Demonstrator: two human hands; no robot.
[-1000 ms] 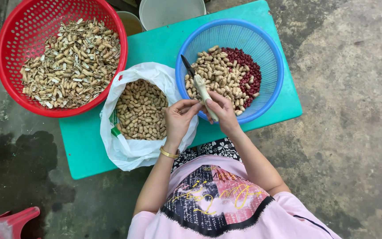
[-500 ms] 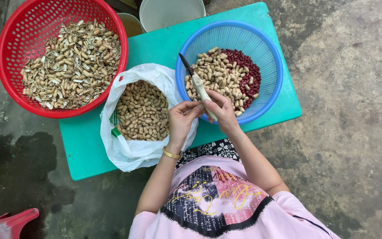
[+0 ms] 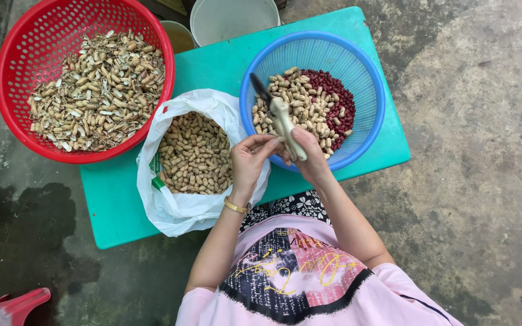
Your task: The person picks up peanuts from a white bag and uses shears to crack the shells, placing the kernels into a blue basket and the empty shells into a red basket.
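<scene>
Right hand (image 3: 309, 158): gripping a pale-handled tool (image 3: 283, 122) over the blue basket (image 3: 370, 90)
Left hand (image 3: 250, 160): fingertips pinching something small — probably a peanut — beside the tool
Counter (image 3: 212, 63): teal, bearing a bag of peanuts (image 3: 193, 156)

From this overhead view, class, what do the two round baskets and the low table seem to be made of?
Red round basket: moulded plastic, judging by its even perforated mesh and slight gloss. Blue round basket: the same kind of slotted plastic. Turquoise low table: probably plastic too, with a smooth uniform matte top and rounded corners, though painted board cannot be ruled out.
</scene>
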